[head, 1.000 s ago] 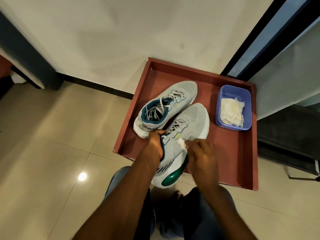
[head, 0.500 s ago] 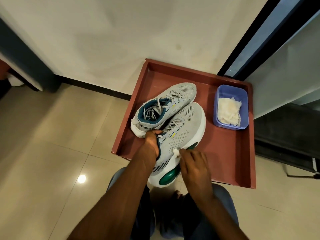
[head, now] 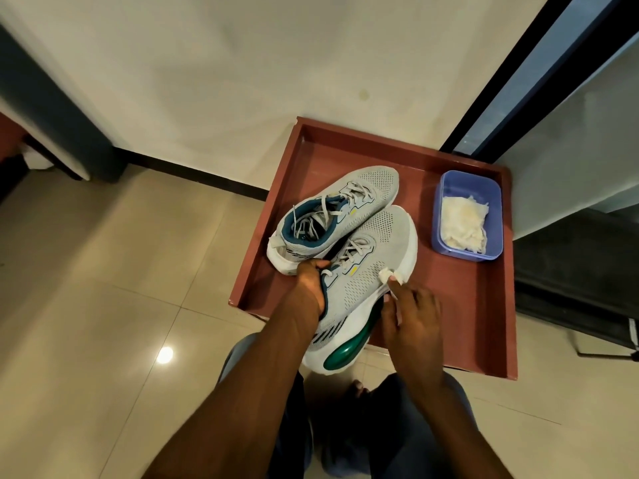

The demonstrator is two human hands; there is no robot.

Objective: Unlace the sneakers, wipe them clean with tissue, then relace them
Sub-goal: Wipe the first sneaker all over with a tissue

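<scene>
Near sneaker (head: 359, 271): grey mesh upper, white midsole, green heel unit, teal collar lining, small yellow tag, grey laces (head: 352, 252) threaded. Long axis runs diagonal, toe up-right toward the far side of the red tray (head: 484, 305), heel down-left overhanging the tray's near rim. Left hand (head: 309, 281) grips the collar, fingers curled inside. Right hand (head: 411, 312) pinches a small white tissue wad (head: 389, 275) against the shoe's right side by the midsole. Second sneaker (head: 332, 216) lies just behind, touching, same diagonal, laces loose. Blue tub (head: 466, 216) with tissues sits at the tray's right.
</scene>
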